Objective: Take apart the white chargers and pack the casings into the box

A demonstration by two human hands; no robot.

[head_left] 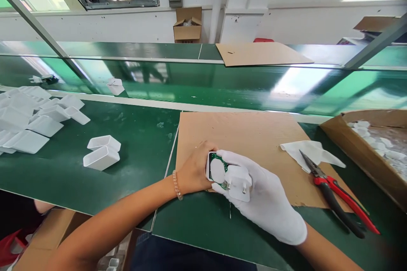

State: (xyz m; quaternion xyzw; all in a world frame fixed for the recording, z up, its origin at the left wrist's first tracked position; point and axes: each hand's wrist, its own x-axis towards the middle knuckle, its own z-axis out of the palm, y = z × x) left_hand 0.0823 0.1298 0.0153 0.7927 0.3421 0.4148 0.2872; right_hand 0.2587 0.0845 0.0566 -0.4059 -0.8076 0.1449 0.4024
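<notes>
Bare, with a beaded bracelet at the wrist, my left hand (197, 171) is wrapped round a white plastic housing (208, 166) above the cardboard sheet's near edge. My right hand (267, 199), in a white glove, grips a white plug with metal pins (238, 183). Attached to the plug is a green circuit board (225, 165) with a round white pad (218, 171) on it. The board sits at the housing's open end, at least partly inside; how deep I cannot tell.
Two white housings (101, 158) lie on the green bench, left of a larger pile (28, 114) further left. Red-and-black pliers (337, 194) rest at right on a white cloth or glove (305, 152) and the cardboard sheet (248, 129). Beyond stands a cardboard box (337, 131) holding white pieces.
</notes>
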